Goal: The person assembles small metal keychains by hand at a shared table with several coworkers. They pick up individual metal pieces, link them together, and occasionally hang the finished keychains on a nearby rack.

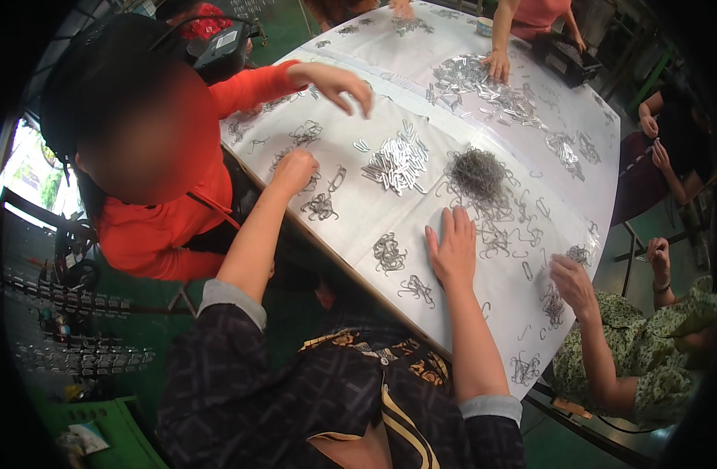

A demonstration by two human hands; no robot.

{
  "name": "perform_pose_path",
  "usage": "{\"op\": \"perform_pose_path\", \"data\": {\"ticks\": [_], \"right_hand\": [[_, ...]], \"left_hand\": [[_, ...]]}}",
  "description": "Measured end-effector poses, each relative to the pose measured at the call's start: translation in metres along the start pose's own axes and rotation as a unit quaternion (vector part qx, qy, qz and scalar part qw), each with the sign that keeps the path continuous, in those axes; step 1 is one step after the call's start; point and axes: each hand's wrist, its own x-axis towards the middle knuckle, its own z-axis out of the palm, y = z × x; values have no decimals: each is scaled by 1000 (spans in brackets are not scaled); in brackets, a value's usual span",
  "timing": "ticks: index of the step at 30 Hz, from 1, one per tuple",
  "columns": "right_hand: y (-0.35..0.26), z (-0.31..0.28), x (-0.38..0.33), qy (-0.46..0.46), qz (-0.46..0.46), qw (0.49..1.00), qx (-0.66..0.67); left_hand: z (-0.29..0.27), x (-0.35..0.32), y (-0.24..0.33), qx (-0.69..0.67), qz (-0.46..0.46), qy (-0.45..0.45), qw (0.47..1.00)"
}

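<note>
My left hand rests as a loose fist on the white table, right by small tangles of metal wire hooks. Whether it holds a hook I cannot tell. My right hand lies flat, palm down, fingers together, on the table just below a big heap of thin wire hooks. A pile of shiny flat metal clips sits between my two hands, farther from me. Small bundles of hooks lie left of my right hand.
A person in a red top sits at my left, one hand above the table. On my right a person in a green patterned top has a hand on the hooks. Another hand touches a far pile of clips.
</note>
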Motion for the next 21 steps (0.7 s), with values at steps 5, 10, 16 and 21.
{"op": "perform_pose_path", "data": {"ticks": [5, 10, 16, 21], "right_hand": [[0, -1, 0, 7, -2, 1000, 0], [1, -2, 1, -3, -3, 1000, -1], [-1, -3, 1, -2, -1, 1000, -3], [0, -2, 1, -12, 2, 1000, 12]], "left_hand": [[0, 15, -1, 94, 32, -109, 989], [-1, 25, -9, 89, 30, -170, 981], [-10, 26, -12, 25, 28, -191, 981], [-8, 23, -17, -16, 12, -165, 986]]}}
